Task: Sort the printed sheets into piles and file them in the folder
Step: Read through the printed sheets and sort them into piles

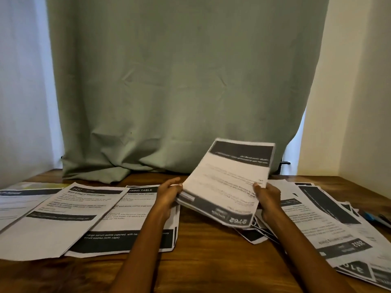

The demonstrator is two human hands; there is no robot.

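From the head camera, both hands hold a stack of printed sheets (228,180) lifted off the wooden table (201,261), its far edge tilted up towards the green curtain (179,81). The top page is upside down to the viewer, with a dark band at the far end and a dark header reading "2762" at the near end. The left hand (169,193) grips the stack's left near corner, fingers curled around the edge. The right hand (267,196) pinches the right edge, thumb on top of the page and fingers underneath. The stack is motion-blurred, so its print is hard to read.

On the table to the left lie three overlapping spreads of pages: a sheet headed "2437" (63,218), a sheet reading "Transfer with Dropper" (131,220) partly under it and under the left forearm, and a further page (17,204) at the far left edge. To the right, a loose, fanned heap of sheets (330,225) lies beneath and beside the right forearm. A blue pen-like object (372,217) lies near the table's right edge, just beyond that heap. No folder can be made out.
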